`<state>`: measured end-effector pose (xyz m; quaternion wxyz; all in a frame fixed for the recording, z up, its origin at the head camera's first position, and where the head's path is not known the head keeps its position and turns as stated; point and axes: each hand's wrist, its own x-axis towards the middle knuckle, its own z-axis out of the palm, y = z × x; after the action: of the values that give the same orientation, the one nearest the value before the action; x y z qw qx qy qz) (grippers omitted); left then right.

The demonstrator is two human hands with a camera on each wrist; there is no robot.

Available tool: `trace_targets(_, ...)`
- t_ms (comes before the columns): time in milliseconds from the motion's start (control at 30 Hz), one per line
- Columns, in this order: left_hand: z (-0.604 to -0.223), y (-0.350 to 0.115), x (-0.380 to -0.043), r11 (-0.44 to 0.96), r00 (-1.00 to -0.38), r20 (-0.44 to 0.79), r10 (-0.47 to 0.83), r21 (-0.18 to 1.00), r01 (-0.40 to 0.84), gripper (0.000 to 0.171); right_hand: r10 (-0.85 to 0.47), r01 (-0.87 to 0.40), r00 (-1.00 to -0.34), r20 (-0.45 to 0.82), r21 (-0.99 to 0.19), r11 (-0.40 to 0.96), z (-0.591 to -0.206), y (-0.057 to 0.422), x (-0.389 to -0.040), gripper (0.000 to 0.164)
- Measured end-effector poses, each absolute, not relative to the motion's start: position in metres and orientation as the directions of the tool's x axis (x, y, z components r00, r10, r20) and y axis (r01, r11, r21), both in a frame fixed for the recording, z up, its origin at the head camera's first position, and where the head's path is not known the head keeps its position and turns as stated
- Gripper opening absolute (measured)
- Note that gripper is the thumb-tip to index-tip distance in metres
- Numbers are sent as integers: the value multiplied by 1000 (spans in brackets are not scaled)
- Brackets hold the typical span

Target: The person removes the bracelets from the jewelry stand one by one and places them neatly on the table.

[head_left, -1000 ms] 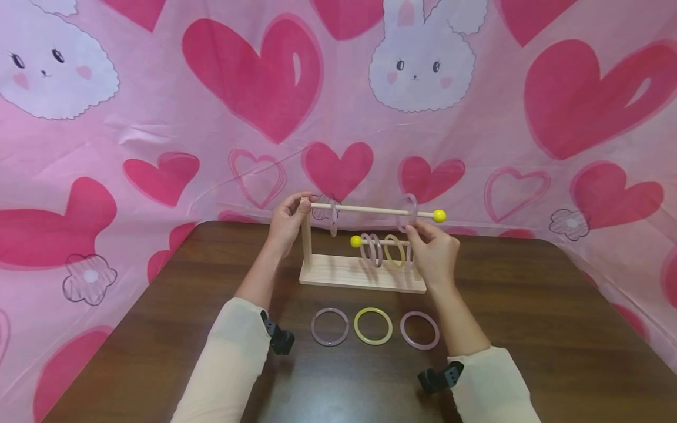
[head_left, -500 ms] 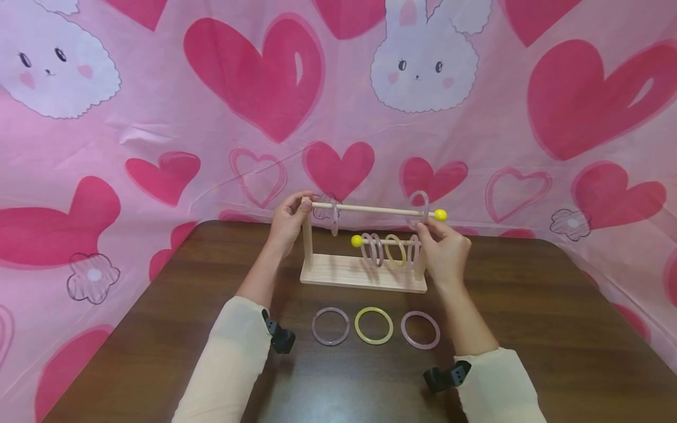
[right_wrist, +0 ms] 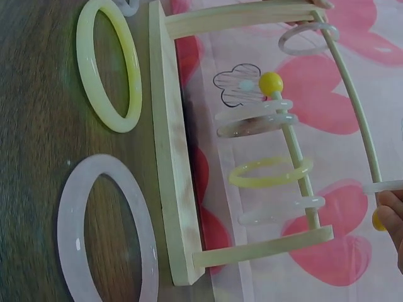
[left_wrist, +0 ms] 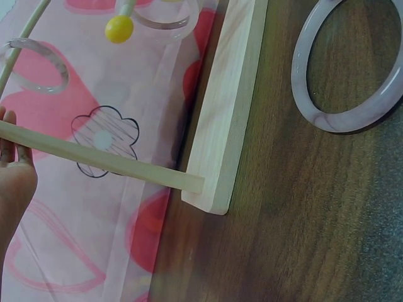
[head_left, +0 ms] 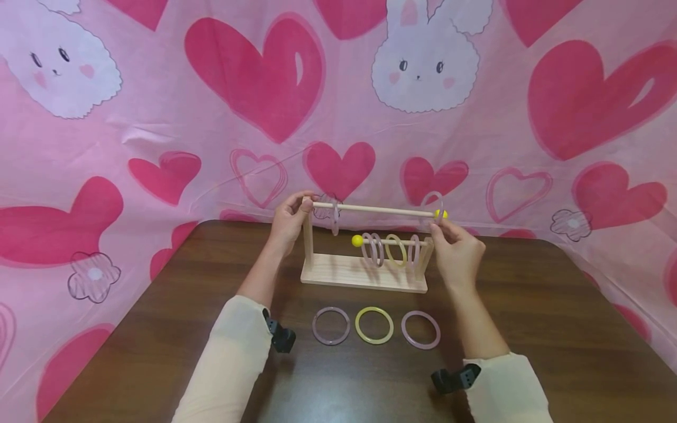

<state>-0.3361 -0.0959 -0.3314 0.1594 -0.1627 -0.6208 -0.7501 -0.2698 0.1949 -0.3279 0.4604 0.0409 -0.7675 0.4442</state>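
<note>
Rightward along the upper rod (head_left: 378,209), the right hand (head_left: 459,255) has carried a pale lilac ring (head_left: 435,192) since the earlier frame, from short of the yellow knob (head_left: 445,214) to overlapping it in the head view. The left hand (head_left: 289,222) is where it was, gripping the top of the left post (head_left: 308,242) between thumb and fingers.

The right thumb and fingers are narrow, pinching the ring's near lower rim. Most of the ring stands above and slightly left of those fingertips. The rod's long axis runs left to right and the ring's plane cuts across it, so the hole faces along the rod. The ring looks to be around the rod's end; whether any of the knob is through it cannot be told.

The right hand is plainly nearer this ring; the left hand is nearer a second ring (head_left: 335,222) hanging around the rod's left part. Below, the lower rod (head_left: 388,241) bears further rings.
</note>
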Motion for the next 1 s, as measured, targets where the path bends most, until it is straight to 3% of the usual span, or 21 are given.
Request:
trace_targets(333, -331, -95, -338, -187, -898, 439, -41, 879, 438, 38, 366, -467, -574, 732, -660, 589, -329, 206, -270, 17)
trace_targets(1000, -330, -96, -336, -165, -896, 442, -42, 881, 443, 41, 405, -435, -556, 726, -670, 602, -331, 219, -265, 19)
